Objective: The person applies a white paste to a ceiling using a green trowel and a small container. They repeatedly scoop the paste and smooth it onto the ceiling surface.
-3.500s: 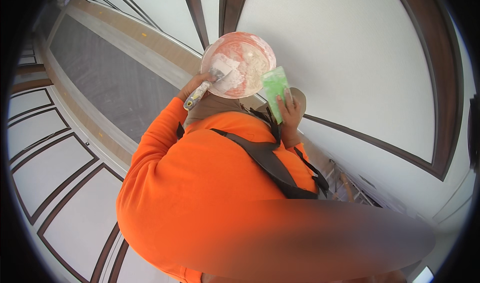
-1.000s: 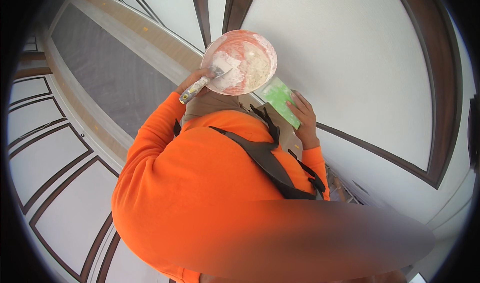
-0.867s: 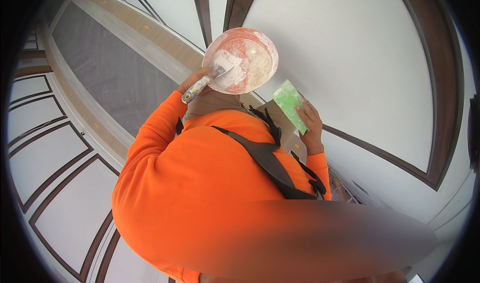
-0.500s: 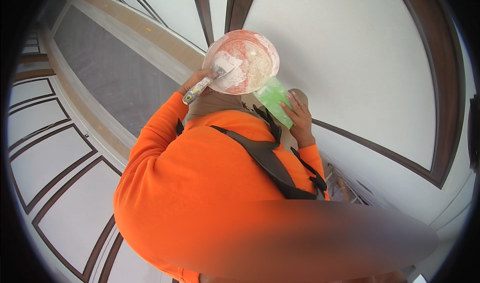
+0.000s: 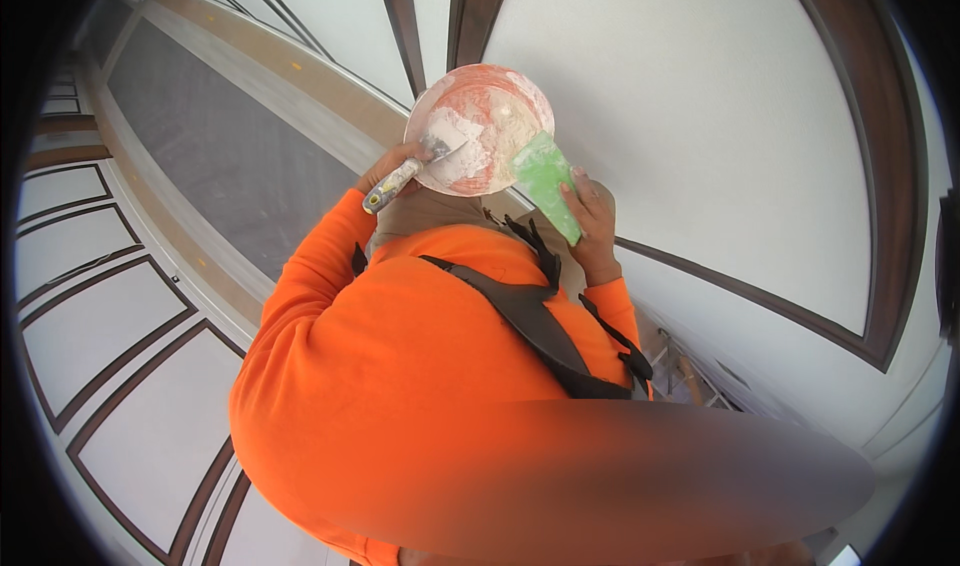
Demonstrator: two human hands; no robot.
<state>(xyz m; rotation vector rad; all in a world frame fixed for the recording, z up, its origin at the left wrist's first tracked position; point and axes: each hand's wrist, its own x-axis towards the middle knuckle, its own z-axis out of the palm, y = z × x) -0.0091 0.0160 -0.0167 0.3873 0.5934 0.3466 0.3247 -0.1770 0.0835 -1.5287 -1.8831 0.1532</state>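
Note:
A round reddish bowl, its inside smeared with white and cream filler paste, is held out in front of me. My left hand is closed at the bowl's left rim, together with a putty knife. The knife's grey-yellow handle points down and left outside the rim, and its metal blade lies over the paste. My right hand grips a flat green scraper, streaked with white. The scraper's far end overlaps the bowl's lower right rim. My left fingers under the bowl are hidden.
A white wall panel with dark brown trim rises close on the right. A long grey floor strip with tan borders runs off to the left. Something like a metal ladder or frame stands low at the right.
My right hand has shifted slightly up and left, bringing the green scraper further over the bowl's rim and more upright. The left hand, bowl and putty knife have barely moved.

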